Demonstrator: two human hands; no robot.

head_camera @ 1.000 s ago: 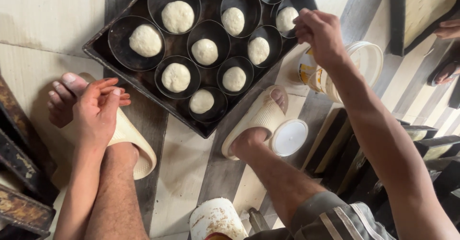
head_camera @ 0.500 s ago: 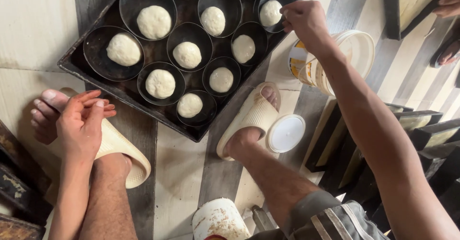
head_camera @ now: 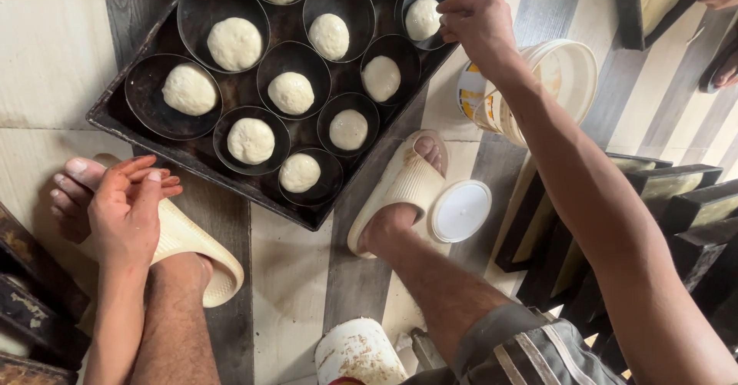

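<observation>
**Hand at the tray's corner**

The right hand (head_camera: pixel 478 22) reaches the far right corner of the tray (head_camera: pixel 254 189) on the floor, fingers curled at a tin (head_camera: pixel 427 1) holding dough (head_camera: pixel 422 18); the grip cannot be told. The left hand (head_camera: pixel 127 212) rests loosely open, empty, over the left slipper (head_camera: pixel 192 243).

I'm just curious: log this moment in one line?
right hand: at dough round in baking tray | left hand: over left foot
</observation>
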